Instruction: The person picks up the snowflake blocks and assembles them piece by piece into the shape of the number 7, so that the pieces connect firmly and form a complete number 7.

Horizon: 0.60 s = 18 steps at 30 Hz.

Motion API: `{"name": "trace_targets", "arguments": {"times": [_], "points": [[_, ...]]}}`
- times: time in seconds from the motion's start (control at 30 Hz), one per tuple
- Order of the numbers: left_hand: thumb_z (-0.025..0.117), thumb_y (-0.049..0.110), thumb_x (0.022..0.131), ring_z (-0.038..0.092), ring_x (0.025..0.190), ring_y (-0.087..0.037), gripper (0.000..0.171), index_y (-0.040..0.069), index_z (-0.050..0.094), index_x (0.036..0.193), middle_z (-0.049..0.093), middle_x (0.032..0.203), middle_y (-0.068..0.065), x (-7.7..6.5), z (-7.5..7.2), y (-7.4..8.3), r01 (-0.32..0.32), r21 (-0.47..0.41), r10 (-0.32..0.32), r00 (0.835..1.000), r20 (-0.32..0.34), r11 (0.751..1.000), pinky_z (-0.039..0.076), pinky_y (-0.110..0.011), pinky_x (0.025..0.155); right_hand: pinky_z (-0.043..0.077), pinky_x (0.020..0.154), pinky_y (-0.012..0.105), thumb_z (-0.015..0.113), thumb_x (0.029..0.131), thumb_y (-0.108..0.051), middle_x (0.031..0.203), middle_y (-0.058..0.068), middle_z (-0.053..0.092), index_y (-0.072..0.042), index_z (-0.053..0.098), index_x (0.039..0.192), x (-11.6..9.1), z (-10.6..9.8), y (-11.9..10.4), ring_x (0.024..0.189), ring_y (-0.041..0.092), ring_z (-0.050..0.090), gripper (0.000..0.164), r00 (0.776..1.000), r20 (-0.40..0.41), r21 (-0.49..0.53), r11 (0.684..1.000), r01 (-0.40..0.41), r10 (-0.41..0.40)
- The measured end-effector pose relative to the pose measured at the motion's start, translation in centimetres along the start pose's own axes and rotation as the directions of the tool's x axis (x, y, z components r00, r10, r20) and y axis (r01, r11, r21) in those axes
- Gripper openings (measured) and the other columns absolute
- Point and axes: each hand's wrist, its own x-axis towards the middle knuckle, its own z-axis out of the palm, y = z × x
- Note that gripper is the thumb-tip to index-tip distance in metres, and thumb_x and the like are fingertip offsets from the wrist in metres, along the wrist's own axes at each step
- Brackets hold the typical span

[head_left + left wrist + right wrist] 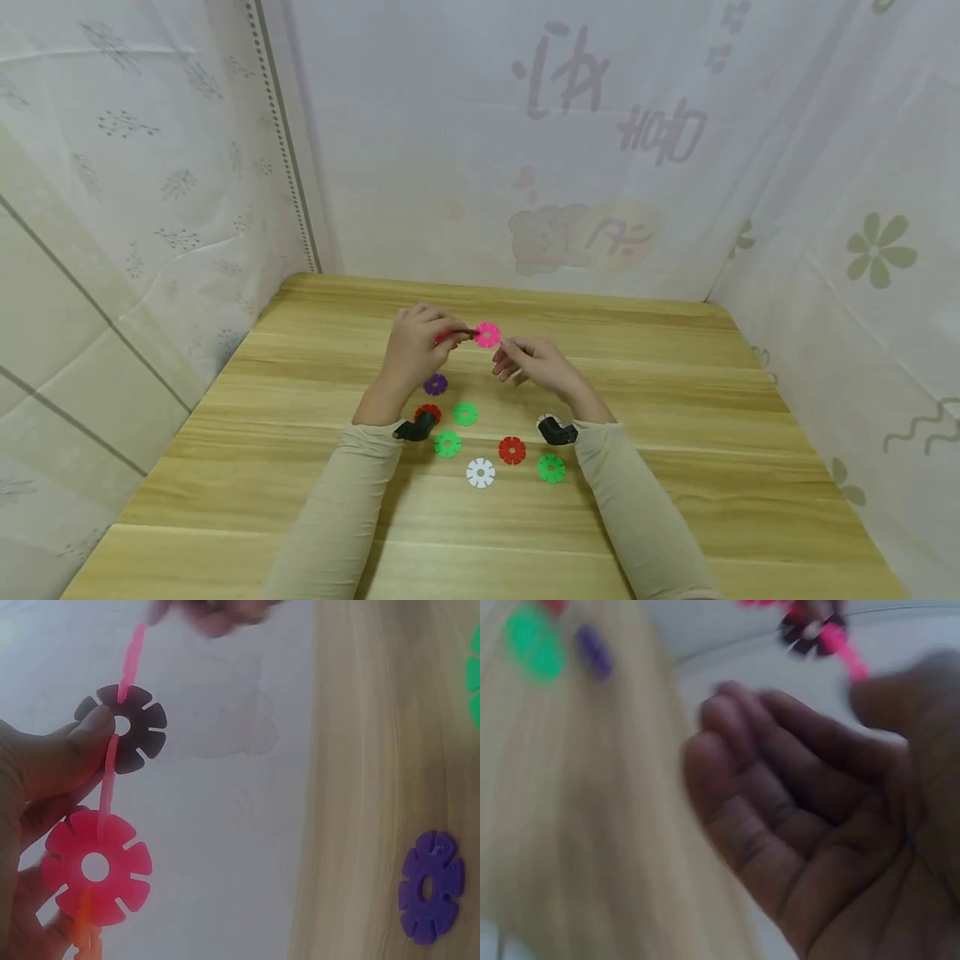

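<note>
My left hand [412, 346] pinches a dark notched plastic disc [139, 739] between thumb and fingers. Slotted into that disc are two pink discs, seen edge-on in the left wrist view; the outer pink disc [487, 335] faces me in the head view. Further along the joined row come a bright red-pink disc [97, 896] and an orange disc [88, 937], close against the left fingers. My right hand [536, 365] is at the outer pink disc's free edge, thumb tip right by it. In the right wrist view its fingers are loosely bent, apart from the thumb.
Loose discs lie on the wooden table [637, 517]: a purple one [436, 384], several green ones [447, 444], red ones [512, 450] and a white one [481, 473]. Another pale disc is partly hidden by the right wrist camera [558, 431]. Patterned curtains [420, 167] enclose the table.
</note>
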Motion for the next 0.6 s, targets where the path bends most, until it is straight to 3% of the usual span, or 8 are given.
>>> {"name": "trace_targets", "arguments": {"times": [0.13, 0.2, 0.3, 0.4, 0.53, 0.6], "points": [[0.083, 0.020, 0.085, 0.063, 0.092, -0.025, 0.009, 0.014, 0.080, 0.090, 0.075, 0.094, -0.002, -0.2, -0.2, -0.2, 0.023, 0.026, -0.023, 1.000, 0.019, 0.999, 0.046, -0.048, 0.087, 0.058, 0.083, 0.042, 0.059, 0.104, -0.025, 0.106, 0.013, 0.072, -0.001, 0.070, 0.114, -0.7, 0.2, 1.5, 0.095, 0.029, 0.069, 0.029, 0.994, 0.111, -0.261, 0.964, 0.041, -0.012], [0.082, 0.021, 0.085, 0.064, 0.094, -0.025, 0.009, 0.013, 0.080, 0.090, 0.075, 0.094, -0.001, -0.3, -0.2, -0.3, 0.033, 0.027, -0.034, 0.999, 0.031, 0.999, 0.046, -0.049, 0.089, 0.056, 0.088, 0.039, 0.065, 0.100, -0.023, 0.110, 0.008, 0.072, -0.003, 0.070, 0.118, -0.7, 0.9, 1.7, 0.099, 0.024, 0.068, 0.027, 0.989, 0.150, -0.332, 0.941, 0.068, -0.019], [0.082, 0.020, 0.085, 0.064, 0.094, -0.026, 0.010, 0.013, 0.080, 0.091, 0.074, 0.093, -0.001, -0.4, -0.3, -0.4, 0.045, 0.028, -0.046, 0.997, 0.056, 0.999, 0.046, -0.050, 0.088, 0.053, 0.093, 0.035, 0.069, 0.098, -0.029, 0.117, 0.002, 0.070, -0.005, 0.067, 0.124, -0.3, 2.4, 1.2, 0.106, 0.016, 0.066, 0.036, 0.976, 0.218, -0.408, 0.908, 0.098, -0.007], [0.082, 0.020, 0.086, 0.064, 0.091, -0.025, 0.009, 0.014, 0.080, 0.092, 0.074, 0.092, 0.000, -0.4, -0.4, -0.3, 0.054, 0.026, -0.056, 0.995, 0.085, 0.998, 0.046, -0.049, 0.082, 0.054, 0.090, 0.030, 0.071, 0.096, -0.033, 0.119, 0.003, 0.069, -0.005, 0.066, 0.127, 0.3, 4.0, 0.8, 0.104, 0.015, 0.066, 0.043, 0.965, 0.263, -0.485, 0.863, 0.139, -0.007], [0.081, 0.020, 0.087, 0.063, 0.089, -0.024, 0.010, 0.014, 0.080, 0.094, 0.073, 0.092, 0.000, -0.4, -0.5, -0.3, 0.068, 0.021, -0.070, 0.992, 0.109, 0.997, 0.045, -0.047, 0.080, 0.052, 0.087, 0.026, 0.075, 0.092, -0.035, 0.117, 0.002, 0.066, -0.006, 0.066, 0.127, 1.1, 5.6, 0.5, 0.101, 0.013, 0.063, 0.046, 0.967, 0.255, -0.575, 0.804, 0.155, -0.004], [0.081, 0.021, 0.087, 0.062, 0.089, -0.024, 0.011, 0.014, 0.081, 0.094, 0.073, 0.092, 0.000, -0.4, -0.5, -0.3, 0.076, 0.018, -0.078, 0.990, 0.118, 0.997, 0.045, -0.047, 0.081, 0.052, 0.086, 0.025, 0.077, 0.091, -0.033, 0.113, 0.000, 0.065, -0.008, 0.068, 0.123, 1.3, 6.1, 0.6, 0.099, 0.012, 0.061, 0.042, 0.968, 0.249, -0.590, 0.792, 0.158, -0.007]]}}
